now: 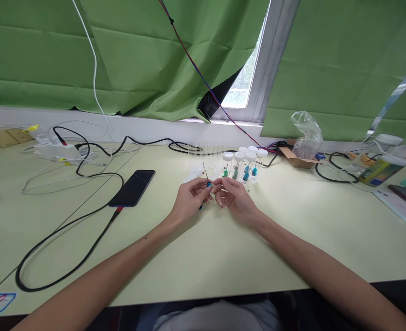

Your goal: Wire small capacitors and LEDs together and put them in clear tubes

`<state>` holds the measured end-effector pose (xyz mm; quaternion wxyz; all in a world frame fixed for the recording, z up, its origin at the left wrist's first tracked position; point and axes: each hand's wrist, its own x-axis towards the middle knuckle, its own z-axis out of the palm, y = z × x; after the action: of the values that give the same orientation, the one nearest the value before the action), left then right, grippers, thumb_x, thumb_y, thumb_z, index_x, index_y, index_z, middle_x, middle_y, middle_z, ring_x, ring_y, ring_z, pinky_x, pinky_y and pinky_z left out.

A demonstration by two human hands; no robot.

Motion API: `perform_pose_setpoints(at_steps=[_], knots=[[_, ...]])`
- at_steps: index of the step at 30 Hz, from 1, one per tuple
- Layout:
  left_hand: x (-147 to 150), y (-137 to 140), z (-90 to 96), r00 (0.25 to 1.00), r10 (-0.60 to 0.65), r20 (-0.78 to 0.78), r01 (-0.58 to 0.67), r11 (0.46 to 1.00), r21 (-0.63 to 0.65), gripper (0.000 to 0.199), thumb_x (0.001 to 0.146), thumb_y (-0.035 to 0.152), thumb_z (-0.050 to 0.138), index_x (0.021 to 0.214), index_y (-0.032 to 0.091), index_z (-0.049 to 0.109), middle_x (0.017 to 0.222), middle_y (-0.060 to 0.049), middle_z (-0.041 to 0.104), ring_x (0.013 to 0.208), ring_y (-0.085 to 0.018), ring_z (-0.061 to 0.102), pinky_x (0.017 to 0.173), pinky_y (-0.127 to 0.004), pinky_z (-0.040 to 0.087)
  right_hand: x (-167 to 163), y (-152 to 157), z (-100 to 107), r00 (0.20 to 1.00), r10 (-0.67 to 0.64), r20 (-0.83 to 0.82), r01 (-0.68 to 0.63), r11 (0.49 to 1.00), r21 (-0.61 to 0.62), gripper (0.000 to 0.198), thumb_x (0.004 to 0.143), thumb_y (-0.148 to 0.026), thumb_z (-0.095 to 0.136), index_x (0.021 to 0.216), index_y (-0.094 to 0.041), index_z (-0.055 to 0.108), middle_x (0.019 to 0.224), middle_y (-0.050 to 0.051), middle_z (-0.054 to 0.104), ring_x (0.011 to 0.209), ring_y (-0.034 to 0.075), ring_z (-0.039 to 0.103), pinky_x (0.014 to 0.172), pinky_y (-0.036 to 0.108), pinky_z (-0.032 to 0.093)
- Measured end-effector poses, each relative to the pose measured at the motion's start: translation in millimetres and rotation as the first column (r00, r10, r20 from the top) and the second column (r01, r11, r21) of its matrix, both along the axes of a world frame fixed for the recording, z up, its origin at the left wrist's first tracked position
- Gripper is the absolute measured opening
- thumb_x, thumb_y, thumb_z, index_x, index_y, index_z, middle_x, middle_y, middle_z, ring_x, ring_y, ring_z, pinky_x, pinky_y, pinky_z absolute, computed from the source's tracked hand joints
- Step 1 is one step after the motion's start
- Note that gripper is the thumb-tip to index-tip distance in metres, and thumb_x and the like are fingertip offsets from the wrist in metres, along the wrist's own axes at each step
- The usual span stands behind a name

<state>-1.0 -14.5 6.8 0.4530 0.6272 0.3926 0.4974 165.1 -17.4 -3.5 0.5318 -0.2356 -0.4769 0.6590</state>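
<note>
My left hand (191,197) is closed in a pinch around a small blue piece with a thin dark stem (206,171) pointing up. Close against it, the bent fingers of my right hand (235,197) are pinched together at the blue piece's right side; what lies between them is hidden. A bit of dark blue shows below my left fingers. Just behind my right hand stand several clear vials with white caps (239,156), holding green and blue pieces on thin stems. Farther left, behind my fingers, are clear, see-through tubes (203,151) without white caps.
A black phone (132,188) lies on the left, plugged into a looping black cable (34,288). White power strips (56,149) sit behind it. At the back right is a cardboard box (297,160) with a plastic bag (306,133). A white device (401,207) lies far right.
</note>
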Motion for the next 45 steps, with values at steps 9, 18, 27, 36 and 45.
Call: perform_pose_setpoints(at_steps=[9, 18, 27, 36, 45], knots=[[-0.5, -0.6, 2.8, 1.0, -0.006, 0.004, 0.006, 1.0, -0.023, 0.041, 0.072, 0.051, 0.077, 0.092, 0.016, 0.071, 0.076, -0.006, 0.07, 0.061, -0.016, 0.062, 0.059, -0.03, 0.051, -0.6, -2.9, 1.3, 0.999, 0.018, 0.03, -0.018, 1.0, -0.006, 0.032, 0.084, -0.05, 0.072, 0.097, -0.021, 0.072, 0.094, 0.005, 0.072, 0.057, 0.01, 0.055, 0.049, 0.024, 0.037], [-2.9, 2.4, -1.0, 1.0, -0.013, -0.007, 0.013, 1.0, -0.017, 0.039, 0.077, 0.049, 0.075, 0.098, 0.016, 0.072, 0.082, -0.006, 0.072, 0.061, -0.015, 0.062, 0.062, -0.03, 0.052, -1.8, -4.3, 2.6, 0.998, 0.036, 0.046, -0.036, 0.999, -0.003, 0.033, 0.082, -0.05, 0.075, 0.099, -0.022, 0.073, 0.099, 0.005, 0.071, 0.059, 0.009, 0.055, 0.05, 0.024, 0.039], [-0.5, 1.3, 0.3, 1.0, -0.023, -0.011, 0.023, 0.999, -0.037, 0.044, 0.075, 0.054, 0.076, 0.098, 0.016, 0.073, 0.074, -0.005, 0.072, 0.062, -0.016, 0.063, 0.062, -0.03, 0.051, -2.9, -3.2, -0.3, 0.999, 0.037, 0.031, -0.037, 0.999, -0.017, 0.034, 0.078, -0.048, 0.079, 0.098, -0.021, 0.071, 0.083, 0.002, 0.07, 0.057, 0.009, 0.054, 0.05, 0.024, 0.039], [-0.1, -0.4, 2.5, 0.999, -0.041, 0.018, 0.042, 0.997, -0.062, 0.048, 0.07, 0.056, 0.08, 0.095, 0.015, 0.073, 0.073, -0.006, 0.071, 0.063, -0.017, 0.063, 0.063, -0.031, 0.051, -3.3, -0.1, -4.0, 1.0, 0.023, 0.02, -0.022, 1.0, -0.018, 0.032, 0.076, -0.043, 0.082, 0.095, -0.02, 0.069, 0.079, 0.001, 0.068, 0.057, 0.009, 0.056, 0.049, 0.023, 0.039], [-0.1, -1.6, 2.3, 0.998, -0.065, 0.014, 0.066, 0.996, -0.066, 0.044, 0.073, 0.053, 0.078, 0.095, 0.015, 0.072, 0.072, -0.006, 0.071, 0.064, -0.018, 0.063, 0.061, -0.031, 0.048, -4.9, -2.5, -0.5, 0.997, -0.037, 0.064, 0.035, 0.999, 0.034, 0.033, 0.072, -0.041, 0.085, 0.089, -0.019, 0.066, 0.072, -0.002, 0.066, 0.052, 0.009, 0.055, 0.047, 0.023, 0.039]])
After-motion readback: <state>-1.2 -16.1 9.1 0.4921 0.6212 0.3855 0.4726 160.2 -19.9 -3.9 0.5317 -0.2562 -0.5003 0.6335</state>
